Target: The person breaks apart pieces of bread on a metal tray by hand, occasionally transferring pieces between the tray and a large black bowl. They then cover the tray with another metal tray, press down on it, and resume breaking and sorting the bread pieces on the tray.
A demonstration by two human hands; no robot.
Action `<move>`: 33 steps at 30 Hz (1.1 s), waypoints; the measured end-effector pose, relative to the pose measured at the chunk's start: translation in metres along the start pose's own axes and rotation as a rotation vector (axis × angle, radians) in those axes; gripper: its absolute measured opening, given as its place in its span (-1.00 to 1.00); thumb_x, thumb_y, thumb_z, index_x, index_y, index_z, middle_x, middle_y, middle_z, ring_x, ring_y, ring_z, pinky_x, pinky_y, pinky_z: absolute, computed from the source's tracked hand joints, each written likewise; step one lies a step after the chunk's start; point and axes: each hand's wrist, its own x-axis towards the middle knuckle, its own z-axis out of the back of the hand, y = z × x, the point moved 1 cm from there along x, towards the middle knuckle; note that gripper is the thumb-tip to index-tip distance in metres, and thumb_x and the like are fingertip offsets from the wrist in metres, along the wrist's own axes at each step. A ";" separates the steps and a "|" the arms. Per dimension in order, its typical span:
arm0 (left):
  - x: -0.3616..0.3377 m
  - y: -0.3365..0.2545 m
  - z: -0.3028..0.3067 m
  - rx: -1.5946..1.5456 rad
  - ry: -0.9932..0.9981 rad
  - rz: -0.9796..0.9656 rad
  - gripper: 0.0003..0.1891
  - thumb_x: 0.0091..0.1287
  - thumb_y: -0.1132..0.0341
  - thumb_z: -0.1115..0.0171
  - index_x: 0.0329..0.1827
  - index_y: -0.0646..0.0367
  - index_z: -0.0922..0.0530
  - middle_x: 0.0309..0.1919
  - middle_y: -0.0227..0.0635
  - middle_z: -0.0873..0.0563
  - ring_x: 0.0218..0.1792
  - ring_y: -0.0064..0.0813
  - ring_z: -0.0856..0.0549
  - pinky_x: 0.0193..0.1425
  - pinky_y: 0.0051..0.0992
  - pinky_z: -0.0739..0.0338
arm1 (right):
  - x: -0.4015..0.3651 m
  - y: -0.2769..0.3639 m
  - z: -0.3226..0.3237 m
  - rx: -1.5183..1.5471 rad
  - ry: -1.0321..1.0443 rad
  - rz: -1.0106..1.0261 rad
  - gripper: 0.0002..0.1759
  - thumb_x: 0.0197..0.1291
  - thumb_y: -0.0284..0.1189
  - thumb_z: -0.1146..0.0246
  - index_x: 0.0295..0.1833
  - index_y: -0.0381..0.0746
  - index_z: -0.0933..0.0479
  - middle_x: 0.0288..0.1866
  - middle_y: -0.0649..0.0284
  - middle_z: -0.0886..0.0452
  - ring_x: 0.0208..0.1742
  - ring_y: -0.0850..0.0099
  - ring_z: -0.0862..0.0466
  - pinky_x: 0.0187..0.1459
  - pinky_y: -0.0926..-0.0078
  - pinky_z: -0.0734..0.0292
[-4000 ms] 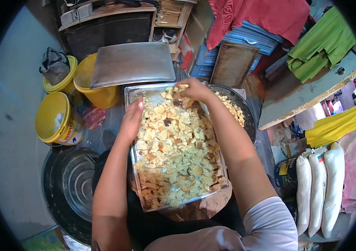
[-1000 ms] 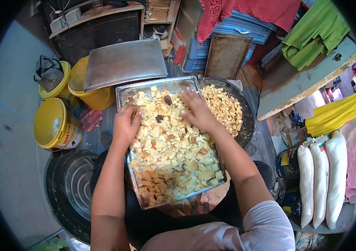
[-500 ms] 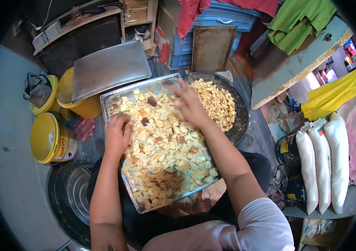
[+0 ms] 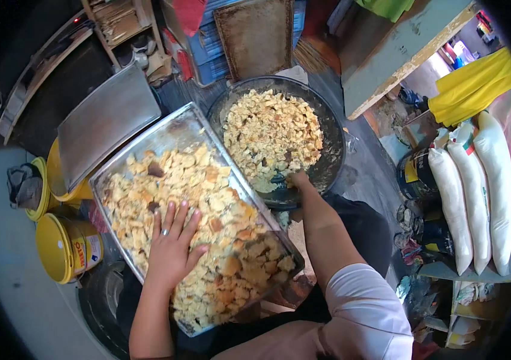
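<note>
A metal tray (image 4: 238, 157) full of broken bread-like pieces (image 4: 192, 192) lies slanted in front of me. My left hand (image 4: 174, 246), a ring on one finger, rests palm down on the pieces with its fingers spread. To the right of the tray stands a round dark basin (image 4: 333, 138) holding smaller chopped pieces (image 4: 273, 129). At the basin's near edge, my right hand (image 4: 298, 179) is closed round something dark, low among the pieces; what it grips is too hidden to name.
An empty metal tray (image 4: 108, 120) leans at the left above yellow buckets (image 4: 54, 249). A brown board (image 4: 255, 39) stands behind the basin. Long white sacks (image 4: 450, 207) are at the right, near a door (image 4: 405, 54). A black tub (image 4: 96, 303) sits lower left.
My right hand has moved from above the tray into the basin and closed. My left hand has shifted from the tray's left edge onto the pieces. The tray appears turned, and more of the basin shows.
</note>
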 end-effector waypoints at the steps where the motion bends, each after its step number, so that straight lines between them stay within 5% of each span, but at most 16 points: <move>1: -0.001 0.000 0.000 0.016 0.017 -0.004 -0.31 0.26 -0.13 -0.13 0.41 -0.01 -0.31 0.47 -0.19 -0.18 0.50 -0.07 -0.04 0.52 0.01 0.20 | 0.024 -0.016 -0.017 0.009 0.007 -0.011 -0.36 -0.02 -0.14 -0.36 0.12 -0.35 -0.51 0.00 -0.10 -0.60 -0.02 0.13 -0.64 0.04 0.23 -0.48; 4: -0.001 0.000 0.001 0.009 0.070 0.004 -0.29 0.27 -0.17 -0.10 0.41 0.00 -0.30 0.47 -0.19 -0.18 0.50 -0.04 -0.03 0.51 0.01 0.20 | 0.069 -0.048 -0.061 0.076 0.017 -0.141 -0.16 -0.10 -0.06 -0.39 0.27 -0.34 -0.40 0.21 -0.08 -0.48 0.09 0.07 -0.59 0.08 0.22 -0.47; 6: -0.002 0.004 0.000 0.002 0.093 -0.003 -0.29 0.29 -0.20 -0.05 0.42 0.01 -0.30 0.47 -0.18 -0.18 0.50 -0.03 -0.04 0.51 0.03 0.18 | 0.054 -0.014 -0.069 0.098 0.218 0.121 -0.13 -0.05 0.06 -0.34 0.26 -0.31 -0.38 -0.01 -0.12 -0.59 0.06 0.07 -0.61 0.10 0.17 -0.48; 8: -0.002 0.005 -0.001 0.037 0.089 -0.026 -0.29 0.31 -0.22 -0.02 0.42 0.01 -0.30 0.47 -0.18 -0.18 0.50 -0.03 -0.05 0.50 0.06 0.17 | 0.004 0.035 -0.078 0.085 0.109 0.106 -0.04 -0.14 0.03 -0.40 0.36 -0.24 -0.30 0.36 -0.13 -0.28 0.28 -0.08 -0.40 0.17 0.21 -0.42; 11: -0.002 0.005 -0.002 0.032 0.116 -0.013 -0.30 0.30 -0.21 -0.03 0.42 0.00 -0.29 0.47 -0.17 -0.19 0.50 -0.04 -0.05 0.50 0.07 0.17 | -0.038 0.060 -0.100 -0.308 0.118 0.373 -0.11 -0.15 0.07 -0.40 0.30 -0.16 -0.39 0.37 -0.17 -0.26 0.28 -0.13 -0.40 0.19 0.19 -0.41; 14: -0.004 0.003 0.001 0.010 0.100 -0.003 -0.30 0.29 -0.18 -0.08 0.41 0.00 -0.31 0.46 -0.16 -0.21 0.49 -0.02 -0.08 0.50 0.06 0.15 | -0.042 0.048 -0.116 -0.398 0.200 0.415 -0.18 -0.14 0.03 -0.41 0.27 -0.09 -0.44 0.31 -0.11 -0.36 0.27 -0.07 -0.42 0.20 0.17 -0.42; 16: -0.005 0.000 0.006 -0.004 0.075 0.008 -0.31 0.28 -0.17 -0.11 0.40 0.01 -0.33 0.45 -0.15 -0.22 0.49 -0.01 -0.09 0.50 0.05 0.13 | -0.013 0.018 -0.118 -0.299 0.302 0.451 -0.25 -0.17 0.00 -0.44 0.18 -0.08 -0.50 0.08 -0.11 -0.56 0.11 0.04 -0.58 0.12 0.21 -0.49; 18: -0.011 -0.001 0.016 -0.104 0.046 0.000 -0.33 0.27 -0.15 -0.14 0.36 0.05 -0.38 0.43 -0.13 -0.26 0.47 0.01 -0.14 0.49 0.04 0.10 | 0.014 -0.008 -0.119 -0.423 0.160 0.477 -0.39 -0.14 -0.11 -0.43 0.09 -0.09 -0.56 -0.02 0.07 -0.65 0.02 0.16 -0.65 0.06 0.26 -0.53; 20: -0.020 0.002 0.027 -0.109 -0.032 -0.005 -0.34 0.27 -0.15 -0.13 0.32 0.09 -0.42 0.41 -0.10 -0.28 0.46 0.03 -0.16 0.49 0.03 0.07 | 0.001 -0.001 -0.076 -0.221 0.015 0.368 -0.51 -0.09 -0.24 -0.41 0.02 -0.11 -0.59 -0.12 0.08 -0.68 -0.10 0.18 -0.68 -0.06 0.29 -0.57; 22: -0.028 0.009 0.040 -0.196 -0.196 -0.007 -0.34 0.26 -0.15 -0.14 0.29 0.13 -0.44 0.39 -0.06 -0.30 0.44 0.05 -0.19 0.49 0.03 0.07 | 0.064 -0.036 -0.079 0.114 -0.008 0.251 -0.59 -0.07 -0.38 -0.40 -0.03 -0.19 -0.57 -0.25 0.14 -0.68 -0.29 0.31 -0.68 -0.24 0.36 -0.58; 26: -0.040 0.039 0.051 -0.355 -0.557 0.138 -0.47 0.36 -0.04 -0.09 0.17 0.23 -0.52 0.31 -0.04 -0.40 0.41 0.02 -0.27 0.46 -0.07 -0.04 | 0.043 0.022 0.003 0.326 0.087 0.266 -0.63 0.00 -0.55 -0.32 -0.01 -0.26 -0.48 -0.39 0.21 -0.62 -0.49 0.41 -0.62 -0.51 0.43 -0.51; 29: -0.044 0.073 0.052 -0.372 -0.703 0.248 -0.53 0.41 0.04 -0.05 0.13 0.28 -0.53 0.27 -0.02 -0.45 0.39 -0.03 -0.31 0.44 -0.17 -0.12 | 0.002 0.097 0.053 0.454 0.173 0.291 -0.61 0.04 -0.56 -0.27 0.04 -0.22 -0.45 -0.40 0.25 -0.58 -0.50 0.42 -0.61 -0.50 0.48 -0.56; 30: -0.044 0.085 0.051 -0.372 -0.721 0.251 -0.53 0.41 0.04 -0.05 0.13 0.28 -0.53 0.27 -0.02 -0.45 0.39 -0.03 -0.31 0.44 -0.17 -0.12 | -0.007 0.122 0.058 0.521 0.146 0.388 -0.41 0.09 -0.54 -0.27 0.28 -0.31 -0.33 -0.40 0.17 -0.58 -0.61 0.40 -0.50 -0.62 0.40 -0.39; 33: -0.045 0.124 0.041 -0.532 -0.871 0.414 -0.51 0.46 -0.01 0.05 0.21 0.20 -0.50 0.22 -0.16 -0.51 0.26 -0.33 -0.44 0.32 -0.33 -0.27 | -0.103 0.224 0.093 0.427 0.263 0.590 -0.62 0.09 -0.55 -0.25 0.08 -0.24 -0.47 -0.38 0.30 -0.56 -0.50 0.57 -0.52 -0.55 0.58 -0.40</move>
